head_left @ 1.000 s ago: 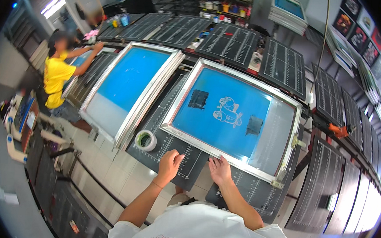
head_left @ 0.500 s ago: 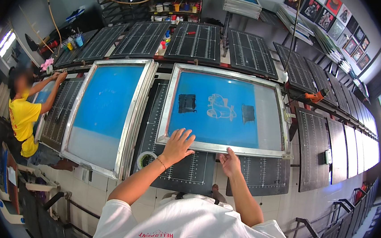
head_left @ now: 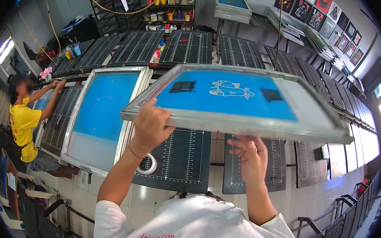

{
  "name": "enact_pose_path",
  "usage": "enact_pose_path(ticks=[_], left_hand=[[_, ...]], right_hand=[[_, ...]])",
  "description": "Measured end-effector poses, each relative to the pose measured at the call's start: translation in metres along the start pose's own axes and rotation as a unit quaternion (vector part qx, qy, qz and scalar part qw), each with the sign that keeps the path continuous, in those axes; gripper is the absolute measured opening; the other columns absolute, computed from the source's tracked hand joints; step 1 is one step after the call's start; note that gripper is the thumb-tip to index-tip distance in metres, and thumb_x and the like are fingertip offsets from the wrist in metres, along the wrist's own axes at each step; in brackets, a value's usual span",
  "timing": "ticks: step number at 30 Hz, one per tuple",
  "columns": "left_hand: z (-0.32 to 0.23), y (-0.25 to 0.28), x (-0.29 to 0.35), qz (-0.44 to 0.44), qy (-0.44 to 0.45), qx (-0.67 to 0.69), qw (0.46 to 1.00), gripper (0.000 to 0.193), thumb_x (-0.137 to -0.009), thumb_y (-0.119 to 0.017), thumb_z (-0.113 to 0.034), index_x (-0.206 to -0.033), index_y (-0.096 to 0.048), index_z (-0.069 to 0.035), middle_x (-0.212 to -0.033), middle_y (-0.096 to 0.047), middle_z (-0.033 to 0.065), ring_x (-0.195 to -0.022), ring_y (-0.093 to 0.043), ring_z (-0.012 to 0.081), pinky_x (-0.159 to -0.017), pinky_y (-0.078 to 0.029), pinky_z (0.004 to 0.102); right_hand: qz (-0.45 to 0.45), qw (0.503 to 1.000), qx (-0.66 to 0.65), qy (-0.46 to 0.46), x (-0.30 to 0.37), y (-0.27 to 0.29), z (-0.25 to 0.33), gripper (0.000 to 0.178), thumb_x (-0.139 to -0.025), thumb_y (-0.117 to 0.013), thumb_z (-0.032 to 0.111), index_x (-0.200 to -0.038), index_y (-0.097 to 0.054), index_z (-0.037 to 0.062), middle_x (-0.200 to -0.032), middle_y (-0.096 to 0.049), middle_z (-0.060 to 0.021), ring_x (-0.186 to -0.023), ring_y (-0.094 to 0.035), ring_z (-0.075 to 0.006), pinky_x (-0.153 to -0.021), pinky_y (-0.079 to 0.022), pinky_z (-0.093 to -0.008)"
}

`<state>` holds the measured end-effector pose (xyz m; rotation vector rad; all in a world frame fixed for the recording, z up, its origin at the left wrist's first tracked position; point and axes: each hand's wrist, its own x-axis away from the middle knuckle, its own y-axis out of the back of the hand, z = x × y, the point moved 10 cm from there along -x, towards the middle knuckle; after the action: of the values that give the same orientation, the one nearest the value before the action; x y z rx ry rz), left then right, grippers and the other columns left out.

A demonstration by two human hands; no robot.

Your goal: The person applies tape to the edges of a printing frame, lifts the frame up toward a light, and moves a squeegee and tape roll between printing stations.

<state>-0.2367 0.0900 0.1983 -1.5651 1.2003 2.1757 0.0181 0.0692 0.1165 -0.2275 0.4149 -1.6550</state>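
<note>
A silver-edged screen printing frame (head_left: 239,125) with blue mesh is raised and tilted over the black pallets, its near edge toward me. A pale scooter outline and two dark tape patches show on the mesh. My left hand (head_left: 151,122) is closed around the frame's near edge, towards its left corner. Under the middle of that edge is my right hand (head_left: 252,157), its upper fingers against the frame and others loosely curled; the underside hides part of its grip. A white tape roll (head_left: 147,164) lies on the black pallet (head_left: 186,156) below my left hand.
Left of me rests another blue screen frame (head_left: 104,103). A person in yellow (head_left: 24,119) works at the far left. Black pallets (head_left: 187,47) line the back, with a shelf of ink pots (head_left: 169,14) behind. More pallets (head_left: 312,160) stretch along the right.
The screen frame has risen from the pallets, swung nearer and tilted. My left hand has closed around its near edge, and my right hand has moved beneath that edge.
</note>
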Motion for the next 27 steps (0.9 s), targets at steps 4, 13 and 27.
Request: enact_pose_path(ticks=[4,13,27], left_hand=[[0.023,0.032,-0.037,-0.013,0.130,0.039,0.991,0.032,-0.074,-0.083,-0.018,-0.089,-0.059,-0.004,-0.085,-0.060,0.0092,-0.077,-0.059,0.0226,-0.074,-0.052,0.0347],[0.039,-0.036,0.073,-0.051,0.523,0.409,0.746,0.029,-0.088,-0.075,-0.022,-0.091,-0.056,-0.001,-0.083,-0.060,0.0033,-0.072,-0.053,0.0064,-0.065,-0.045,0.0209],[-0.014,-0.120,0.321,0.108,0.702,0.173,0.682,0.045,-0.093,-0.062,-0.038,-0.088,-0.060,0.007,-0.083,-0.067,0.0206,-0.077,-0.065,0.0298,-0.072,-0.049,0.0402]], right_hand=[[-0.117,0.963,0.183,0.157,-0.024,0.069,0.058,0.048,-0.102,-0.048,0.035,-0.132,-0.053,-0.0025,-0.116,-0.064,-0.0139,-0.100,-0.064,-0.0189,-0.080,-0.051,-0.0302],[-0.207,0.962,0.175,0.025,-0.022,0.267,-0.054,0.058,-0.105,-0.036,0.048,-0.134,-0.051,0.0010,-0.130,-0.056,-0.0121,-0.116,-0.055,-0.0216,-0.099,-0.042,-0.0343],[-0.278,0.822,0.451,-0.212,0.012,0.320,-0.142,0.066,-0.096,-0.039,0.059,-0.086,-0.067,-0.0003,-0.088,-0.067,-0.0154,-0.087,-0.061,-0.0311,-0.082,-0.044,-0.0424]])
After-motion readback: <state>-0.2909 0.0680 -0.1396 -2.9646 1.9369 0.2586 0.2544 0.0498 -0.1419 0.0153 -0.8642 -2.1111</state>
